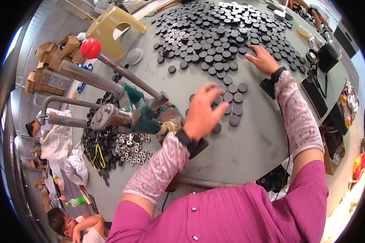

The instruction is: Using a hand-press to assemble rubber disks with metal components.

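A broad heap of round black discs (219, 52) covers the far part of the grey table (255, 150). From it a small scatter of loose discs (237, 110) trails toward me. My left hand (203, 112) hovers at the left side of that scatter, fingers apart and slightly blurred, and I see nothing in its grasp. It partly hides some discs. At the heap's near right edge, my right hand (263, 60) is stretched out, with thumb and fingers spread beside the discs; it holds nothing that I can see. Both wrists carry black bands over patterned sleeves.
Close on my left stands a green lever press (144, 119) with a red ball knob (91, 48). Metal rings (134, 148) and small black parts (95, 141) lie beside it. A yellow stool (109, 30) is at the far left, a phone (313, 97) at right. A person (75, 227) sits lower left.
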Demonstrator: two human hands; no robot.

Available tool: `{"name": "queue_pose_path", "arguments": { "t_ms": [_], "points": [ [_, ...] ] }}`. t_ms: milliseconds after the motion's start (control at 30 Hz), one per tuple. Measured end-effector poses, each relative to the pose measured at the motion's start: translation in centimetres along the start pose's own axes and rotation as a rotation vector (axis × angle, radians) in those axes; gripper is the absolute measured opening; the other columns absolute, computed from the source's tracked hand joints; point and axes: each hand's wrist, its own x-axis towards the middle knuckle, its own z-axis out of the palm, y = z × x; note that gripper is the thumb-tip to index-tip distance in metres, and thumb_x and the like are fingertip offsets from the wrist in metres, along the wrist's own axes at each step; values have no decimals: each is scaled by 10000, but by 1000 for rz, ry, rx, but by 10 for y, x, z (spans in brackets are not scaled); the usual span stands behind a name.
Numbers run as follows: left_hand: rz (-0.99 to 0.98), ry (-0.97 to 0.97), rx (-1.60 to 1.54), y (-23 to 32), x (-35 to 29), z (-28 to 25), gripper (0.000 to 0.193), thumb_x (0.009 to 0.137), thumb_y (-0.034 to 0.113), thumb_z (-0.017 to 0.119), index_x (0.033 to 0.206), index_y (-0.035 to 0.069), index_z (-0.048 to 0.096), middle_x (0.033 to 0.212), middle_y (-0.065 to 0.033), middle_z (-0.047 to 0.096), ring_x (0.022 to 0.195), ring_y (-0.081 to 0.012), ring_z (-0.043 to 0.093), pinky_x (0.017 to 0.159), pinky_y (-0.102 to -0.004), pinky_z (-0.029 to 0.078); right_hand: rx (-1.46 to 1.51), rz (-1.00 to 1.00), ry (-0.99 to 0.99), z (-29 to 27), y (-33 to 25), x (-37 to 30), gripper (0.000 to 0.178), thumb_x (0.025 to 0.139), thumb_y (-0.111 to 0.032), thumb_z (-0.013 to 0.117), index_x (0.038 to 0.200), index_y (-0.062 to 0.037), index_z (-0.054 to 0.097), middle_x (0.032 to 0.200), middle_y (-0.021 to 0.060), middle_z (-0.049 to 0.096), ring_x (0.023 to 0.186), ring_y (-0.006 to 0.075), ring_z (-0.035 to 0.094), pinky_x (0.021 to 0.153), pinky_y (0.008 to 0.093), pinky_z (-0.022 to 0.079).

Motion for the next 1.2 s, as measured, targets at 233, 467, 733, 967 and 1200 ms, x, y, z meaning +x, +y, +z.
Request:
{"name": "queue_pose_path", "arguments": {
  "t_ms": [233, 467, 733, 967, 1200],
  "points": [
    [-345, 420, 197, -88, 115, 58, 776, 855, 424, 777, 1423, -41, 524, 1421, -253, 511, 1373, -417, 451, 1157, -475, 387, 164, -8, -300, 47, -56, 69, 768, 945, -636, 609, 1589, -249, 449, 1588, 167, 495, 1472, 356, 449, 1233, 472, 322],
    [-156, 113, 147, -60, 63, 65, 646, 929, 327, 717, 1457, 12, 524, 1468, -243, 487, 1373, -407, 461, 1162, -452, 384, 24, -323, -427, 39, -70, 16, 592, 1026, -385, 618, 1572, -209, 473, 1552, 131, 515, 1442, 353, 429, 1223, 441, 336],
    [-14, -133, 365, 23, -81, 9, 910, 758, 347, 892, 1499, 19, 479, 1581, -239, 402, 1502, -452, 330, 1223, -515, 310, 206, -338, -574, -45, -99, -138, 651, 1000, -361, 666, 1578, -146, 460, 1610, 130, 464, 1536, 375, 342, 1266, 488, 257],
    [-99, -229, 405, 19, -107, 31, 1300, 623, 528, 958, 1627, 51, 285, 1670, -248, 202, 1568, -465, 147, 1269, -580, 177, 17, -40, -153, -70, -48, -231, 682, 1006, -436, 654, 1564, -96, 459, 1580, 215, 476, 1501, 394, 394, 1244, 475, 305],
    [77, -139, 416, 44, -59, 94, 1460, 476, 667, 951, 1644, 123, 265, 1654, -197, 261, 1565, -467, 146, 1226, -708, 98, 95, -256, -184, -41, -78, -216, 585, 1017, -390, 656, 1531, -149, 511, 1589, 192, 453, 1460, 381, 428, 1212, 465, 341]
  ]
}}
